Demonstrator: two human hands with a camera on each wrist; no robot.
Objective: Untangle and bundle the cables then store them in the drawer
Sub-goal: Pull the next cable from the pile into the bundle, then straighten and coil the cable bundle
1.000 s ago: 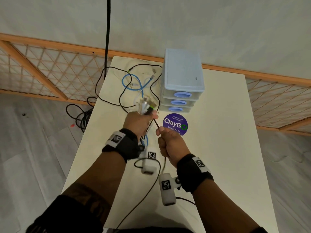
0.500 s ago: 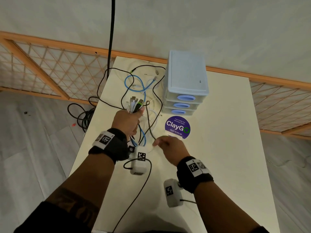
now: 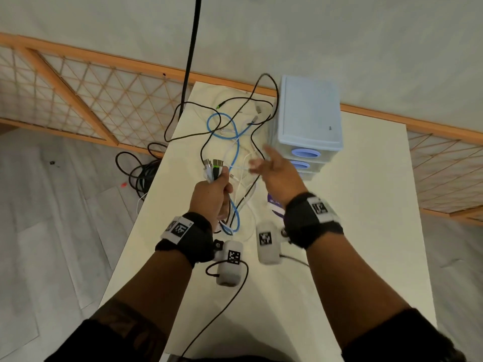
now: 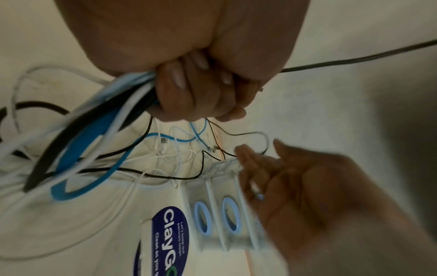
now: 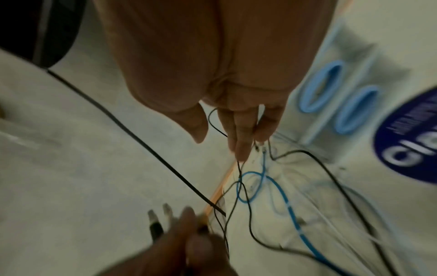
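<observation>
- Above the near-left part of the table, the left hand is clenched round a sheaf of cables: black, blue and white strands run through the fist, and their plug ends stick up out of its top.
- The rest of those cables lies in loose, crossing loops on the table's far-left part, just beside the drawer unit; some black loops hang off the left edge toward the floor.
- The right hand hovers over the tangle with fingers spread and relaxed, grasping nothing. In the right wrist view a thin black strand passes by its fingertips; whether it touches them I cannot tell.
- Step in hand, as I judge it: untangling, with the ends gathered in one fist and the lengths not yet freed. No bundle is made.
- All three drawers look closed, so storing is some way off.
- The next move likely calls for the free hand to pick one strand and draw it clear of the blue loops while the fist keeps the plugs together. Pulling hard could tighten the crossings.
- Writing: a round purple sticker on the table before the drawers reads "ClayGo", with small print beginning "Let's keep our…" and "Clean as you go".
- The wrist bands carry square black-and-white code tags, not readable as text.
</observation>
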